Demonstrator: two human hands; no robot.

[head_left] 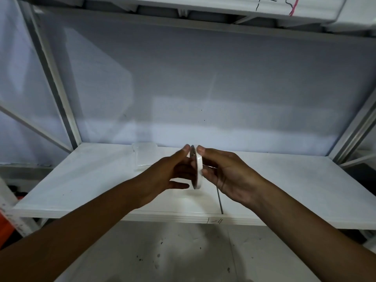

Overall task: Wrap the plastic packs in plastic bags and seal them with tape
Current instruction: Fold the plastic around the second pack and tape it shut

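Two bare forearms come in from the lower corners, the left forearm (71,231) and the right forearm (315,220), and meet over a white board shelf (91,180) in a metal rack.

At the far left edge, below shelf level, there is a scrap of something orange (3,217); what it is cannot be told. A grey metal upright (59,94) rises at the shelf's left back corner. On the shelf, near its back edge and just left of the hands, lies a clear flat plastic pack (142,157), apart from both hands.

The left hand (168,174) has its forefinger tip at the top rim of a white roll of tape (196,167) and its thumb stretched towards the lower rim, with the other fingers curled behind. The roll stands on edge in the air above the shelf, seen nearly edge-on. The right hand (230,176) grips it from the other side, forefinger on the top rim and thumb on the white outer band.

Right of the roll a thin seam (219,200) runs across the shelf. A handwritten mark (214,221) sits on the front edge.
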